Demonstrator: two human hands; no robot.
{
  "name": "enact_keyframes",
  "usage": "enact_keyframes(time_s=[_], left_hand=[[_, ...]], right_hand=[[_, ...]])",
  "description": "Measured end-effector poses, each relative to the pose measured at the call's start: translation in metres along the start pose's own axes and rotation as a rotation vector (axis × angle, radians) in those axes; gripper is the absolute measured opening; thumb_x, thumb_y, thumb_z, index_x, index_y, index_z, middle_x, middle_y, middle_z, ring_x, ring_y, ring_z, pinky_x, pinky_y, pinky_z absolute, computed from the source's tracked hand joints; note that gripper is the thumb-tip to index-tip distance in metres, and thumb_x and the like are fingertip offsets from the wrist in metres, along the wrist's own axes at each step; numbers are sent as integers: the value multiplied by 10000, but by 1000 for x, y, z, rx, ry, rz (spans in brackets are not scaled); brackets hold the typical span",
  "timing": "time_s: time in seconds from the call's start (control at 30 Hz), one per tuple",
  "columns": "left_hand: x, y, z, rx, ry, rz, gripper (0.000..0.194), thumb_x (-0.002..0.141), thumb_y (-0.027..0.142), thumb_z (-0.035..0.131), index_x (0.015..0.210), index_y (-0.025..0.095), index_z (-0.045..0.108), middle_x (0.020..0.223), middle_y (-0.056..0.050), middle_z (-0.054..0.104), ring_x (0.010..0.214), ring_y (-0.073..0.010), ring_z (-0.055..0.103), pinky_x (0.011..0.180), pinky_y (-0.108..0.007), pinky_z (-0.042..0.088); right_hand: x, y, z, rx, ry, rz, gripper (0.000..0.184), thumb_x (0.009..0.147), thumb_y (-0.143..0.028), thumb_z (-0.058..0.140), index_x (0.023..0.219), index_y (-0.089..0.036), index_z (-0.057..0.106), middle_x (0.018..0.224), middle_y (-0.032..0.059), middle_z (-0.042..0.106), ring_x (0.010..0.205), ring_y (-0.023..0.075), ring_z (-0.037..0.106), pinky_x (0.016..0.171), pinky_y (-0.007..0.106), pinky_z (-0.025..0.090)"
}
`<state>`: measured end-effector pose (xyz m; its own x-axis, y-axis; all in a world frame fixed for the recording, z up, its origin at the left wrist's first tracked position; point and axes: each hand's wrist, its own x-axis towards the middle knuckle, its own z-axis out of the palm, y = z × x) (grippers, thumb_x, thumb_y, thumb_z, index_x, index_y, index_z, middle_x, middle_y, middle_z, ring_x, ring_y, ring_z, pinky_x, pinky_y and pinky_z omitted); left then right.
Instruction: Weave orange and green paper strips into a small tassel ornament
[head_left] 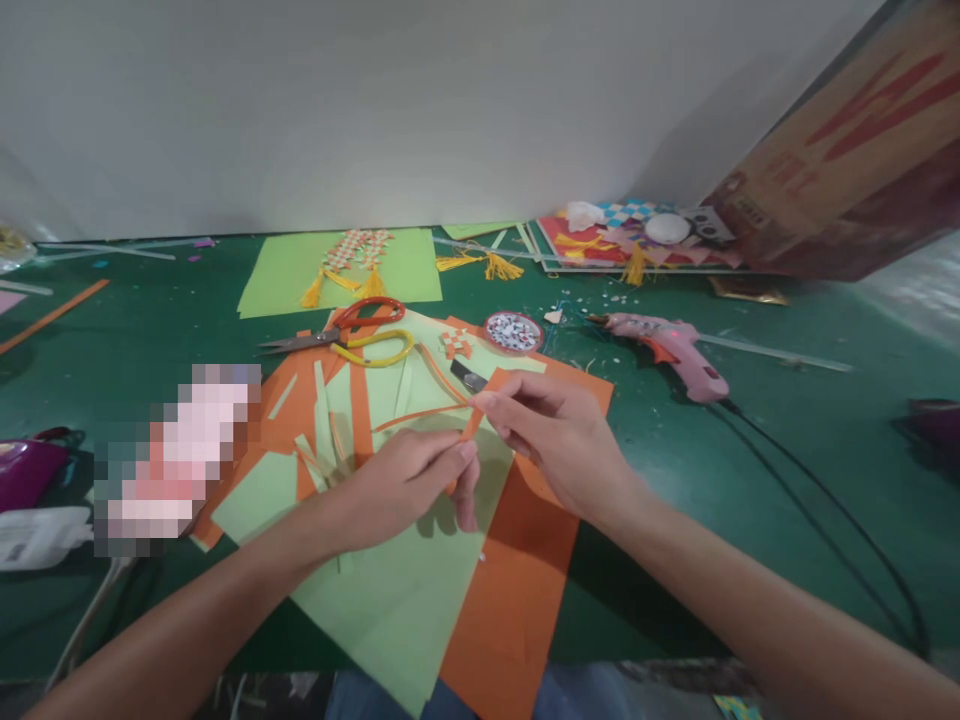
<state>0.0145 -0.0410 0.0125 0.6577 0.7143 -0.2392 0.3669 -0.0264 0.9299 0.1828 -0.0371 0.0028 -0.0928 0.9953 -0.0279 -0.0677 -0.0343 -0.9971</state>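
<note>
Between both hands is a narrow orange paper strip (472,424), its loose end trailing to the left. My left hand (427,480) pinches its lower part between thumb and fingers. The fingertips of my right hand (551,430) close on its upper end. Just past the right fingertips lies a dark-tipped blade (466,375), perhaps a craft knife, partly hidden by the hand. Under the hands are light green paper (405,600) and orange paper (517,580), scattered with cut strips. A small woven orange-and-white paper piece (456,344) lies just beyond.
Scissors (341,335) with red and yellow handles lie beyond the left hand. At right are a pink glue gun (667,345) with its cord and a round dish of googly eyes (513,332). Tasselled woven pieces (358,250) rest at the back. A blurred-out object (180,460) lies left.
</note>
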Motion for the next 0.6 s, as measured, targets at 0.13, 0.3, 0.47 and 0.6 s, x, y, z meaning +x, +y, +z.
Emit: enact_keyframes(time_s=[0.13,0.3,0.47,0.6], left_hand=[[0,0,-1,-69,-18,-13,357,981,287,309,689,184,487,634,6,651,675,-124,632,679,-245,448],[-1,-1,0,-94,-11,-8,353,981,288,308,687,189,477,611,10,648,676,-130,642,675,-249,458],[-1,1,0,-103,-15,-13,355,980,286,312,683,187,480,600,8,645,664,-124,635,664,-241,459],[0,1,-1,-135,-31,-40,361,977,300,316,694,179,504,609,-4,652,651,-127,634,649,-239,460]], right_hand=[[1,-4,-1,31,43,19,367,699,-409,720,518,-185,492,467,-59,389,423,53,277,400,235,193],[3,-4,-5,61,111,1,337,691,-386,738,525,-190,520,494,-41,408,465,71,325,418,239,244],[4,-4,-7,95,131,-27,333,710,-349,734,518,-187,515,512,-37,414,483,72,328,441,243,257],[4,-6,-6,108,136,-40,344,726,-337,723,508,-184,506,505,-40,406,472,68,314,438,248,241]])
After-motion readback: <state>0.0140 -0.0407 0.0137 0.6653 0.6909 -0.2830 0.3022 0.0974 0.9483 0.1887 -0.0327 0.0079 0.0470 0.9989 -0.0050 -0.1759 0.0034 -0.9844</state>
